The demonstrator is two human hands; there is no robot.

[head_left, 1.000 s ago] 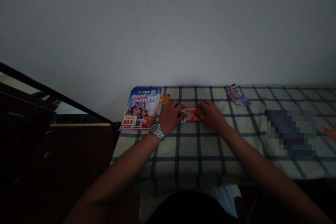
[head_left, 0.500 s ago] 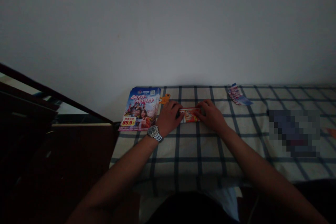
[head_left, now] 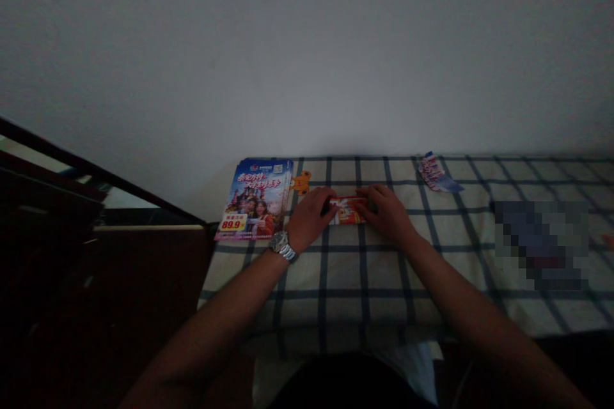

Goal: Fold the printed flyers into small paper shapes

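Checked cloth, pale with dark stripes, spreads in dim light before the seated person, its front edge hanging down. Both forearms reach in over that edge, a metal-banded watch on the left wrist. Well off to the right lies a dark object, pixelated past recognition. Further in, the left hand and right hand meet a small red-and-yellow printed piece lying between them on the cloth; the fingers of each grasp one end of it. Left of them sits a stack of blue-and-pink leaflets, with an orange bear-shaped figure just beside it. Right of the hands, near the back, rests a crumpled leaflet. Behind everything stands a plain grey wall.
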